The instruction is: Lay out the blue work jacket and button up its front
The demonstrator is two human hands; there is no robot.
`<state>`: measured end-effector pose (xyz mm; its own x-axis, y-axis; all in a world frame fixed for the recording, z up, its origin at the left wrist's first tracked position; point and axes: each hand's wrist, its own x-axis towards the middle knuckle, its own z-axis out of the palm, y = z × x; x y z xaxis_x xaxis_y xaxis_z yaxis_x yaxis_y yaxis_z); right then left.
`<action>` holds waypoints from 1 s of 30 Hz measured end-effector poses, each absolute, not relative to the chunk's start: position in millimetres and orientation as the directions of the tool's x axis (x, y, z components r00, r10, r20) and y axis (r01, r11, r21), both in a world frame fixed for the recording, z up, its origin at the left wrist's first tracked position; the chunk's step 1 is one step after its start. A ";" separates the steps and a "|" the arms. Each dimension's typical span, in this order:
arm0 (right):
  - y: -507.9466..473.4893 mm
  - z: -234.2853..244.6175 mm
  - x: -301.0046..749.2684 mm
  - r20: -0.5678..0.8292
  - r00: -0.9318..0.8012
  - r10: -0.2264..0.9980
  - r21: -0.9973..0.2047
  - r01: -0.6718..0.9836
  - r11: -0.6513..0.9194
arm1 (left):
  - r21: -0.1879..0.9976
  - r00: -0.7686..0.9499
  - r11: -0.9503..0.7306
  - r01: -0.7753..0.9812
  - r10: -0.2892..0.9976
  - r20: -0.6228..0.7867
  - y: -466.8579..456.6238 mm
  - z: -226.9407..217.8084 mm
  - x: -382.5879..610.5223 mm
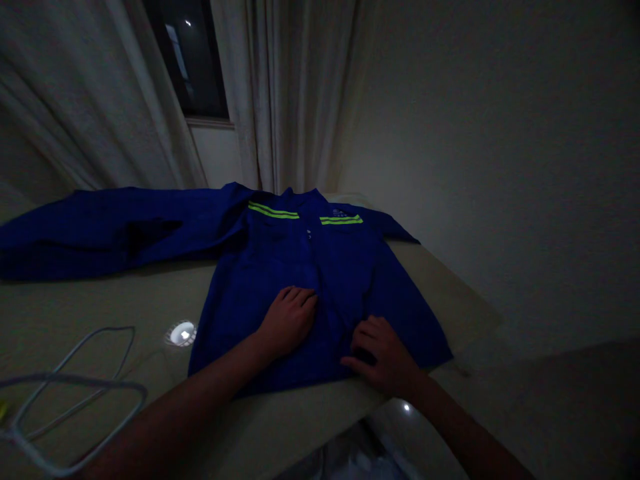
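Dim rm point(500, 167), jacket point(305, 267) half-hidden under hands point(287, 323) point(380, 357)

Matt cloth on a glossy tabletop point(100, 300)
The work jacket point(310, 267) is soft, dull woven fabric, its lime reflective strips point(273, 211) smoother with a faint sheen. The white cable point(75, 379) looks like smooth plastic; the curtain point(300, 100) is matt, lightly textured cloth.

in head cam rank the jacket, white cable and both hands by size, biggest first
1. Blue jacket
2. White cable loop
3. Left hand and right hand: these look about alike, so unranked
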<state>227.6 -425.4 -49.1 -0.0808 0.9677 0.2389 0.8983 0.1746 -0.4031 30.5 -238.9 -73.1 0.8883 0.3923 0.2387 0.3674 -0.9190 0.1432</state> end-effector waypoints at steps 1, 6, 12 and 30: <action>-425.2 -47.0 221.5 0.209 -0.095 0.973 -0.396 0.902 0.173 | 0.124 0.905 -0.930 0.346 0.366 0.217 -242.7 -68.5 30.5; -419.6 -34.5 207.5 0.059 -0.220 0.974 -0.282 0.932 0.228 | 0.145 0.914 -0.927 0.346 0.368 0.170 -266.3 -62.8 22.8; -408.2 -29.3 218.4 -0.004 -0.087 0.996 -0.337 0.938 0.080 | 0.232 0.876 -0.900 0.368 0.419 0.238 -275.2 -86.9 13.8; -75.2 -30.3 280.6 0.095 0.119 0.988 -0.135 0.985 -0.106 | 0.099 0.925 -0.946 0.310 0.324 0.198 -283.5 -144.6 11.4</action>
